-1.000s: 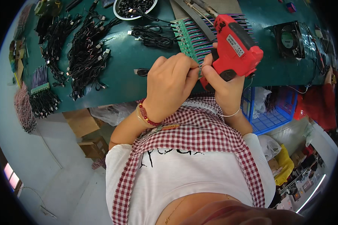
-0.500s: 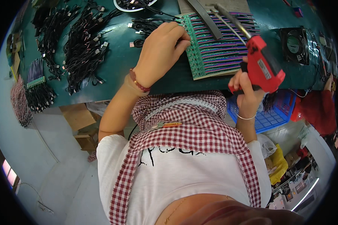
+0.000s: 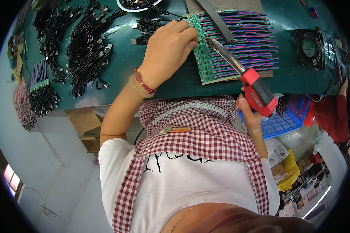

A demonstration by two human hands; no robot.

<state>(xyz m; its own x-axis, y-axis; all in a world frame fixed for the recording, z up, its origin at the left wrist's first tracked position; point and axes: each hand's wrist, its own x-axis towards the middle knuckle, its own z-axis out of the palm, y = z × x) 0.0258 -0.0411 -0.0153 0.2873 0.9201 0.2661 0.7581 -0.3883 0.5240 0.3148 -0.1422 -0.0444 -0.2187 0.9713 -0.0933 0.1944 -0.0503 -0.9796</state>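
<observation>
A green circuit board panel (image 3: 203, 64) lies on the table with rows of multicoloured wires (image 3: 249, 48) running off its right side. My left hand (image 3: 170, 52) is closed in a pinch over the panel's left edge; what the fingertips hold is hidden. My right hand (image 3: 248, 112) grips a red and black soldering gun (image 3: 258, 93). Its metal barrel reaches up and left, the tip at the board close to my left fingertips. Across the wires rests a dark grey strip (image 3: 217, 21). Black USB cables (image 3: 149, 26) lie left of the panel, partly behind my left hand.
Bundles of black USB cables (image 3: 87, 50) cover the table's left. A white bowl (image 3: 138, 9) sits at the far edge. On the right stands a black fan (image 3: 309, 48). Below the table edge is a blue crate (image 3: 284, 124); beyond it, another person's red sleeve (image 3: 331, 118).
The soldering gun has swung down and left, bringing its tip from above the wires to the board beside my left fingers. My left hand stays almost in place.
</observation>
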